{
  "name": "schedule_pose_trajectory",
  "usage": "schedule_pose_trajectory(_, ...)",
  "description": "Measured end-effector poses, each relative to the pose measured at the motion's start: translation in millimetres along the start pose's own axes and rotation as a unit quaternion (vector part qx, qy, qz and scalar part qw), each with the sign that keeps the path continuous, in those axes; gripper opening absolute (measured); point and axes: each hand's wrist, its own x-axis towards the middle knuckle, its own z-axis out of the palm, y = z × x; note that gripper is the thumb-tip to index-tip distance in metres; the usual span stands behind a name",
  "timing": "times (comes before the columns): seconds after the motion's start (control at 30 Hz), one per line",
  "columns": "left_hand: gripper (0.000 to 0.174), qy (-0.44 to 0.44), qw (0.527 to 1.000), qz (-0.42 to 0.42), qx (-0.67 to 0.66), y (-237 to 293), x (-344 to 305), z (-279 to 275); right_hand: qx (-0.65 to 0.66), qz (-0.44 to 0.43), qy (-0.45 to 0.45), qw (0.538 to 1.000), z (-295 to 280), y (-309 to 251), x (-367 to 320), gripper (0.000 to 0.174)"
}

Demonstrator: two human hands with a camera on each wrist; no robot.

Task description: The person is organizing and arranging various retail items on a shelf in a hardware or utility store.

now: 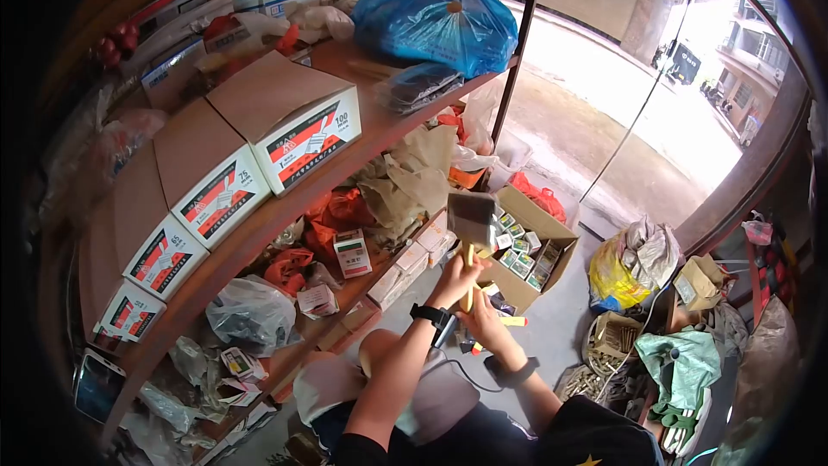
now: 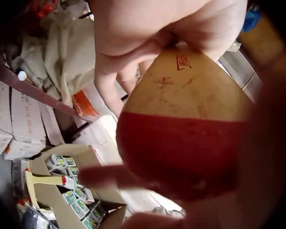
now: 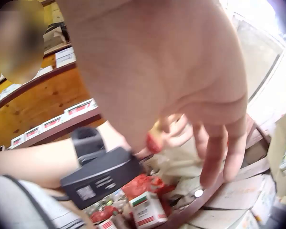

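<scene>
A wide brush [image 1: 472, 217] with a dark head is held upright in the head view. My left hand [image 1: 461, 280] grips its pale wooden handle. In the left wrist view my left hand [image 2: 167, 28] is at the narrow part of the handle [image 2: 186, 88], whose wide end is red. Close below in the head view, my right hand [image 1: 486, 324] is beside the handle's lower end. The right wrist view shows my right hand [image 3: 167, 71] with loosely extended fingers, near the red handle end [image 3: 155, 140]; whether it touches is unclear.
An open carton [image 1: 565, 252] of small boxes stands beyond the brush. To the left, a shelf [image 1: 297, 198] carries brush boxes [image 1: 220, 194] and a blue bag [image 1: 440, 26]. Red bags [image 1: 332, 220] fill the lower shelf. At right stand sacks [image 1: 634, 263] and a green bag [image 1: 681, 367].
</scene>
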Motion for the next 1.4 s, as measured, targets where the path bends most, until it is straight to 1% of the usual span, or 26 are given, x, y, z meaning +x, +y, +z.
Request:
schedule_pose_trajectory(0.03, 0.014, 0.024, 0.999, -0.032, -0.008, 0, -1, -3, 0.009, 0.078, -0.114, 0.99, -13, 0, -2, 0.046)
schedule_pose_trajectory(0.07, 0.011, 0.049, 0.997, -0.065, -0.017, 15, -2, -6, 0.083, 0.003, -0.11, 0.99, -26, 7, 2, 0.049)
schedule_pose_trajectory(0.1, 0.015, 0.022, 0.996, -0.042, 0.077, 30, -2, -11, 0.141, 0.045, -0.054, 0.987, -41, 13, 3, 0.043)
schedule_pose_trajectory(0.13, 0.015, 0.025, 0.996, -0.032, 0.08, 27, -4, -15, 0.106, 0.074, -0.014, 0.991, -58, 36, 8, 0.054)
schedule_pose_trajectory(0.2, 0.022, -0.078, 0.989, 0.046, 0.115, -8, 2, -28, -0.133, -0.031, 0.121, 0.983, -101, -5, 32, 0.066)
schedule_pose_trajectory(0.27, 0.026, -0.17, 0.965, -0.121, 0.158, 42, -8, -13, -0.226, -0.111, 0.085, 0.964, -132, -36, 46, 0.07)
schedule_pose_trajectory(0.3, 0.027, -0.178, 0.949, -0.26, -0.03, 52, -4, -1, -0.264, -0.144, 0.034, 0.953, -138, -42, 50, 0.069)
schedule_pose_trajectory(0.33, 0.027, -0.196, 0.97, -0.131, -0.06, 17, -15, 2, -0.3, -0.176, -0.017, 0.937, -141, -46, 53, 0.067)
schedule_pose_trajectory(0.4, 0.026, -0.279, 0.927, 0.056, 0.244, 39, -19, 6, -0.347, -0.288, -0.08, 0.889, -141, -49, 60, 0.066)
schedule_pose_trajectory(0.43, 0.021, -0.275, 0.948, -0.064, 0.148, 57, -18, 9, -0.309, -0.282, -0.069, 0.906, -142, -53, 58, 0.069)
schedule_pose_trajectory(0.47, 0.021, -0.276, 0.948, -0.062, 0.147, 48, -17, 5, -0.311, -0.282, -0.068, 0.905, -146, -60, 55, 0.069)
schedule_pose_trajectory(0.53, 0.021, -0.199, 0.959, -0.2, -0.022, 23, -14, -4, -0.242, -0.229, -0.106, 0.937, -154, -74, 48, 0.068)
schedule_pose_trajectory(0.57, 0.011, -0.161, 0.928, 0.165, 0.291, 29, -12, -4, -0.239, -0.248, -0.088, 0.935, -154, -75, 45, 0.065)
schedule_pose_trajectory(0.6, 0.011, -0.159, 0.928, 0.168, 0.29, 30, -13, -6, -0.242, -0.25, -0.088, 0.934, -153, -77, 42, 0.065)
schedule_pose_trajectory(0.67, 0.018, -0.134, 0.873, 0.059, 0.465, 30, -21, -9, -0.24, -0.3, -0.141, 0.912, -146, -84, 34, 0.055)
schedule_pose_trajectory(0.73, 0.025, -0.133, 0.852, 0.048, 0.504, 29, -21, -11, -0.287, -0.342, -0.177, 0.877, -134, -89, 30, 0.044)
schedule_pose_trajectory(0.8, 0.033, -0.163, 0.809, -0.029, 0.564, 52, -20, -9, -0.325, -0.367, -0.156, 0.858, -123, -83, 30, 0.034)
schedule_pose_trajectory(0.83, 0.033, -0.161, 0.809, -0.028, 0.565, 53, -20, -9, -0.329, -0.387, -0.103, 0.855, -124, -83, 35, 0.03)
schedule_pose_trajectory(0.9, 0.05, 0.054, 0.883, 0.151, 0.442, 56, -20, -11, -0.321, -0.384, -0.007, 0.866, -135, -87, 54, 0.023)
schedule_pose_trajectory(0.93, 0.05, 0.055, 0.882, 0.153, 0.443, 58, -17, -13, -0.354, -0.375, 0.018, 0.856, -146, -92, 65, 0.025)
schedule_pose_trajectory(1.0, 0.062, 0.252, 0.86, 0.181, 0.405, 65, -14, -20, -0.336, -0.404, 0.147, 0.838, -165, -104, 96, 0.02)
schedule_pose_trajectory(1.13, 0.064, 0.308, 0.852, 0.051, 0.421, 43, -17, -30, -0.264, -0.336, 0.381, 0.82, -186, -141, 171, 0.016)
schedule_pose_trajectory(1.2, 0.069, 0.302, 0.848, 0.033, 0.435, 21, -18, -30, -0.191, -0.352, 0.405, 0.822, -185, -143, 221, 0.027)
schedule_pose_trajectory(1.27, 0.07, 0.235, 0.857, -0.049, 0.456, 21, -18, -27, -0.123, -0.375, 0.373, 0.84, -166, -144, 271, 0.019)
schedule_pose_trajectory(1.3, 0.071, 0.248, 0.841, -0.039, 0.479, 14, -17, -28, -0.112, -0.36, 0.353, 0.857, -152, -137, 291, 0.016)
schedule_pose_trajectory(1.4, 0.072, 0.276, 0.815, -0.032, 0.508, -11, -18, -39, -0.235, -0.338, 0.21, 0.887, -118, -110, 334, 0.019)
